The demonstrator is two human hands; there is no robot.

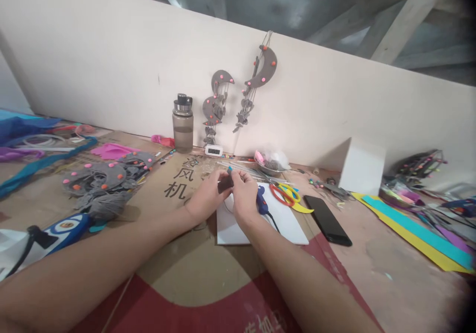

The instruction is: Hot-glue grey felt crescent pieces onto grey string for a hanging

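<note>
A small dark grey piece [224, 185], probably felt, is pinched between my two hands above a white board. My left hand [208, 194] grips it from the left with bent fingers. Against its other side are the closed fingers of my right hand [245, 192], where a tiny blue-teal bit [229, 169] shows at the fingertips. The white board [238, 235] lies on the cardboard below. Just right of my right hand, a dark blue glue gun [262, 201] rests on the board, partly hidden. Scissors with orange-red handles [281, 195] and a yellow-handled tool [293, 194] lie beyond it.
A black phone [327, 220] lies to the right, near yellow and turquoise sheets [412, 229]. Grey moon ornaments with pompoms [98, 177] are piled at left; others hang on the white wall [316, 95]. A water bottle [183, 125] and small digital clock [213, 150] stand at the back.
</note>
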